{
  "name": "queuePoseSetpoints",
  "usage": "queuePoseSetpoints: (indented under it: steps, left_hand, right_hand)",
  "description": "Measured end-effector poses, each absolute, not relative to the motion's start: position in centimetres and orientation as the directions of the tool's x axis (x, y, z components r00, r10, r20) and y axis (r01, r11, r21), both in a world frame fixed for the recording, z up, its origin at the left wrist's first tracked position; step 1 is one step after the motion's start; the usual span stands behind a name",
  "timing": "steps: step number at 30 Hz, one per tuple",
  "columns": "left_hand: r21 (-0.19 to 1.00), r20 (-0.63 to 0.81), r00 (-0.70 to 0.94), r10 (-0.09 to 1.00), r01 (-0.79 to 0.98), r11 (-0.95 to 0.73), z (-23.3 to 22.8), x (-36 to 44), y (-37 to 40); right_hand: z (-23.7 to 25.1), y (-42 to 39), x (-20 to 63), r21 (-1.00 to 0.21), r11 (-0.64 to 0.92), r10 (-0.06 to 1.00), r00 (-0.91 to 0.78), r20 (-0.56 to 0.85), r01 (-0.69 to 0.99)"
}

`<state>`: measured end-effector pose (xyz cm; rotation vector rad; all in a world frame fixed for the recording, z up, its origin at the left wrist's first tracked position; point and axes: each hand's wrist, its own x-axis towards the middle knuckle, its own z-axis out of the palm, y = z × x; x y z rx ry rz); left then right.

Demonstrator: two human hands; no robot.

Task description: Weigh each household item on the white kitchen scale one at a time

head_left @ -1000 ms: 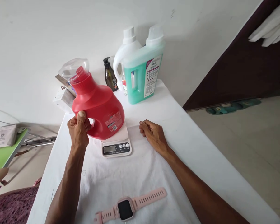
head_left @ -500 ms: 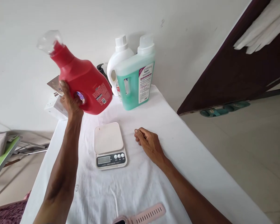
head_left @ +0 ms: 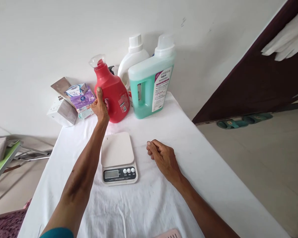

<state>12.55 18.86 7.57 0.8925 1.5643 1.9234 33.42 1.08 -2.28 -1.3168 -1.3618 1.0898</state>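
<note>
My left hand (head_left: 100,107) grips the handle of a red detergent bottle (head_left: 113,92) with a clear cap, which stands upright at the far end of the white-covered table (head_left: 149,198). Beside it on the right stand a white bottle (head_left: 132,58) and a large green-filled jug (head_left: 150,82). A white kitchen scale (head_left: 118,158) lies in the middle with nothing on its platform. My right hand (head_left: 162,158) rests on the cloth just right of the scale, fingers curled, holding nothing.
Small boxes and a purple tissue pack (head_left: 83,98) sit at the table's far left corner. A pink watch strap (head_left: 170,234) peeks in at the bottom edge. A dark door (head_left: 250,82) and sandals (head_left: 240,119) are on the right, a green table (head_left: 0,165) on the left.
My left hand lifted the red bottle off the scale, swung it up to the left, then set it down upright at the back beside the other bottles. The right hand stayed put.
</note>
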Motion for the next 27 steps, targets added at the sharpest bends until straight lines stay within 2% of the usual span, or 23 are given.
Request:
queuePoseSetpoints:
  steps: [5,9,11,14,16,23,27]
  left_hand:
    - [0.965,0.253,-0.566,0.785,0.093,-0.244,6.0,12.8,19.1]
    - [0.917,0.389,-0.466,0.794,0.28,-0.285,5.1,9.6,18.2]
    - [0.87,0.474,-0.522,0.71,0.403,-0.284,5.2,7.0,17.4]
    - [0.821,0.549,-0.677,0.49,0.548,-0.162,5.7,2.7,16.6]
    - [0.821,0.532,-0.734,0.422,0.569,-0.043,6.0,0.6,16.9]
    - [0.841,0.354,-0.76,0.545,0.513,0.17,6.7,0.3,22.2]
    - [0.858,0.342,-0.815,0.467,0.474,0.199,7.1,1.3,24.4]
  right_hand:
    - [-2.2,0.9,33.4,-0.981,0.031,1.0,-0.002,0.031,0.192]
    - [-2.3,1.0,33.4,-0.977,0.009,1.0,0.006,0.011,0.211]
    - [-2.3,1.1,33.4,-0.975,0.002,1.0,0.008,0.004,0.223]
    - [-2.3,1.2,33.3,-0.971,0.002,1.0,0.01,0.005,0.241]
    - [-2.4,1.2,33.3,-0.967,0.002,1.0,0.012,0.005,0.253]
    - [-2.5,1.2,33.5,-0.964,-0.027,1.0,0.012,-0.025,0.263]
    - [-2.5,1.1,33.6,-0.968,-0.064,0.998,0.021,-0.061,0.243]
